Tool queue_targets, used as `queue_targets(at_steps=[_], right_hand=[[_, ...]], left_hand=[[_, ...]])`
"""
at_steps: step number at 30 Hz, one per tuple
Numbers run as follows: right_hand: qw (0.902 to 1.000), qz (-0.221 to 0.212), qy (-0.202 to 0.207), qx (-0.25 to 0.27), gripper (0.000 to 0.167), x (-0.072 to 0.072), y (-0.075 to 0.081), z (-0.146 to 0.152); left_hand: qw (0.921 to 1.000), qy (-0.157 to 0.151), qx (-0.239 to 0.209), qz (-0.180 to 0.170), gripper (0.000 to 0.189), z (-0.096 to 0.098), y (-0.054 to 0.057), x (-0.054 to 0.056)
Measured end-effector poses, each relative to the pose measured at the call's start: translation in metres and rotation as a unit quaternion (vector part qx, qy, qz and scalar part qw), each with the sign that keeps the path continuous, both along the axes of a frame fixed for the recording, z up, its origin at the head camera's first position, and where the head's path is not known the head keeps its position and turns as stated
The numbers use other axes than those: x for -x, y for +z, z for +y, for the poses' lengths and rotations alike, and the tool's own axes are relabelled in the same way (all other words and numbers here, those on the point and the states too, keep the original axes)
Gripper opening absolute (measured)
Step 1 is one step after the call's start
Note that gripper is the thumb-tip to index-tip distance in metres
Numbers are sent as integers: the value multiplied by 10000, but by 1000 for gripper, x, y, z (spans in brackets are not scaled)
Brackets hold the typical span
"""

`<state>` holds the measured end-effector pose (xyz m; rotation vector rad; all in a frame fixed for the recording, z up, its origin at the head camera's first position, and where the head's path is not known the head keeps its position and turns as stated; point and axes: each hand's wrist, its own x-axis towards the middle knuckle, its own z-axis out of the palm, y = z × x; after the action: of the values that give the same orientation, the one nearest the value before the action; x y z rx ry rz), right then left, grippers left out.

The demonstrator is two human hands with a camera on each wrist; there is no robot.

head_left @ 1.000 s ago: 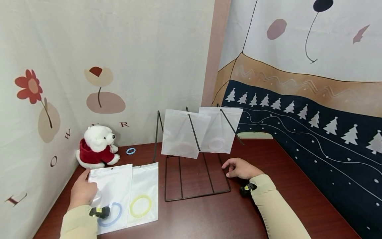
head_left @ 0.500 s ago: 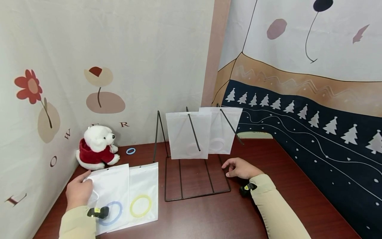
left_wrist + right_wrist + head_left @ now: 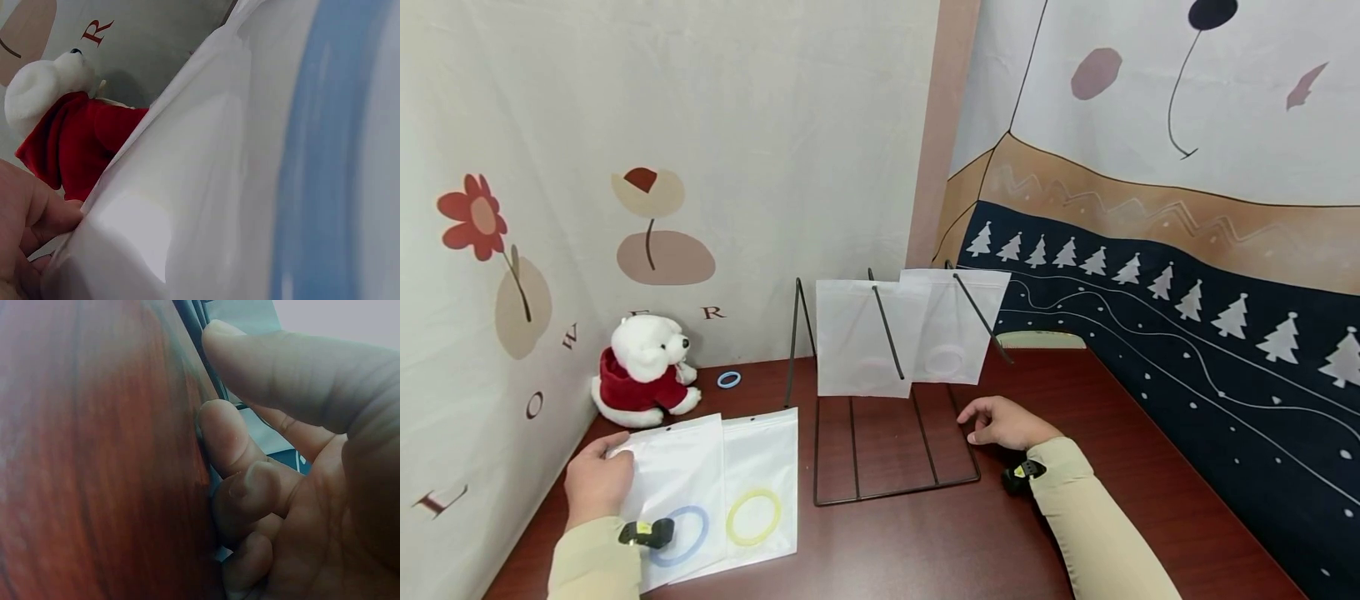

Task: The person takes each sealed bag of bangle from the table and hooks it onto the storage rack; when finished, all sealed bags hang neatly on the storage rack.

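Observation:
My left hand (image 3: pixel 598 479) pinches the left edge of a white zip bag (image 3: pixel 666 467) marked with a blue ring (image 3: pixel 679 536). That bag overlaps a second white bag (image 3: pixel 767 467) showing a yellow ring (image 3: pixel 754 517). A dark wire rack (image 3: pixel 895 495) stands to the right, with two more white bags hung on its sloping rods: the middle bag (image 3: pixel 850 333) and the right bag (image 3: pixel 951 333). Thumb and fingers of my right hand (image 3: pixel 1000 421) hold the right base wire of the rack. In the right wrist view, its fingers (image 3: pixel 225 434) are curled against the table.
A white plush bear (image 3: pixel 643 367) in red sits behind the left bags, with a small blue ring (image 3: pixel 728 379) beside it. A pale green comb (image 3: pixel 1042 340) lies at the table's back edge. Printed curtains (image 3: pixel 775 167) border the wooden table (image 3: pixel 917 550).
My left hand has shifted slightly left, drawing the blue-ring bag's edge with it. The middle hung bag has swung right and then slightly back. My right hand stays in place.

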<state>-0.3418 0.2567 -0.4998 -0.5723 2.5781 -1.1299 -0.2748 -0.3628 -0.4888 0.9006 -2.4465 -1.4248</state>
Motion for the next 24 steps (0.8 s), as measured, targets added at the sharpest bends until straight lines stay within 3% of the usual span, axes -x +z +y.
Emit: queue_targets(at_steps=[17,24], right_hand=[[10000,-34,-49,-45,25,-1,0,-1],[9999,-44,-92,-58,25,-4,3,-3]], left_hand=[[9990,-70,-259,361,53,0,5,2],[9968,-673,-255,345,55,2,15,3]])
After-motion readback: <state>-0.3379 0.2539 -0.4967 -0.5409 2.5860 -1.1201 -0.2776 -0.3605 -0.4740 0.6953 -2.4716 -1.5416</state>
